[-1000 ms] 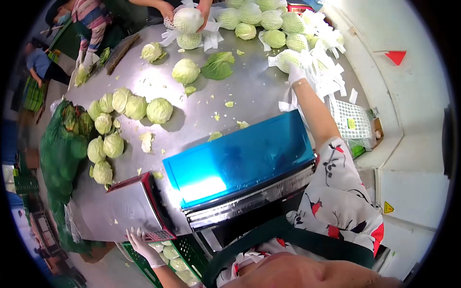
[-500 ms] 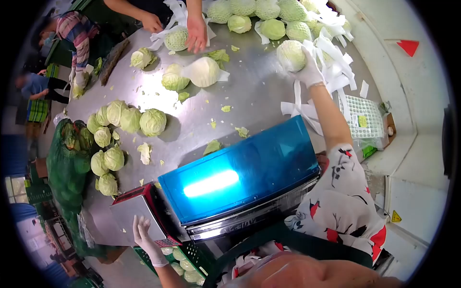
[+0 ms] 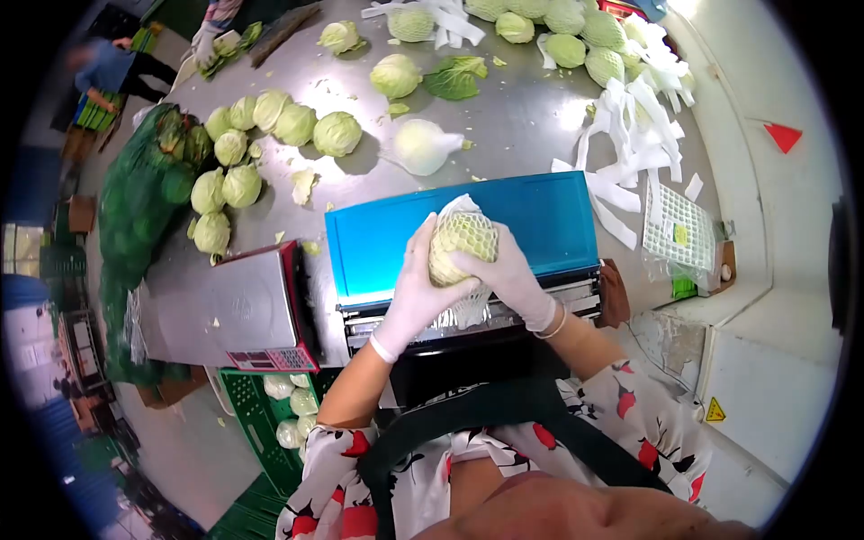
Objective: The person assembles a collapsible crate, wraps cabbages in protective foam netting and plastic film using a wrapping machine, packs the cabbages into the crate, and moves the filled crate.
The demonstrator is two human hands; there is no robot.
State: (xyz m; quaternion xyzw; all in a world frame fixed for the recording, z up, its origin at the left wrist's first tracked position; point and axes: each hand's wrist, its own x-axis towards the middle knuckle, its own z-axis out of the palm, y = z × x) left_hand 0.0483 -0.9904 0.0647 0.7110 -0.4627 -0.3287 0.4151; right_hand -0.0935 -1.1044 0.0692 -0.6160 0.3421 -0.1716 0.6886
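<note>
A cabbage [image 3: 466,236] in a white foam net sleeve is held between my two gloved hands. My left hand [image 3: 416,286] wraps its left side, and my right hand [image 3: 515,277] grips its right side with the thumb across the front. The sleeve's loose end hangs below it. Under the hands lies the wrapping machine's blue plate [image 3: 373,241], with a dark metal front edge nearest me. Left of it stands a red-framed weighing scale [image 3: 261,301] with a bare platform.
Several bare cabbages [image 3: 337,134] cluster at left beside a green net sack [image 3: 148,193]. One white-covered cabbage [image 3: 421,147] lies behind the machine. Foam sleeves [image 3: 621,135] and netted cabbages [image 3: 605,31] fill the back right. A green crate [image 3: 255,416] holds wrapped cabbages below the scale.
My right hand has brought a cabbage from the back right to above the blue plate. My left hand has moved from beside the scale onto it. The view has shifted.
</note>
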